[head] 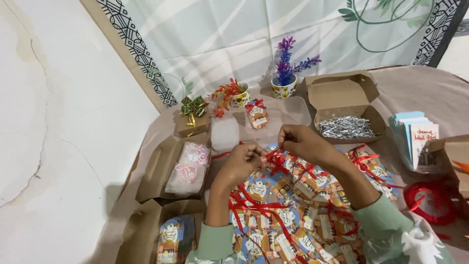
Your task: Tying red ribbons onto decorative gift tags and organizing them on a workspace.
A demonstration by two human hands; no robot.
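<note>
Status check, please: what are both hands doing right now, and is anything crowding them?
Left hand and right hand both pinch a red ribbon. Below: pile of ribboned gift tags. Clear plastic container close behind.

Soft, even indoor light falls on my counter (420, 93), fairly bright, with no harsh glare. A dim shadow sits on the wall (73, 146) off its left edge. My hands (273, 151) look slightly blurred; edges bend a little.
</note>
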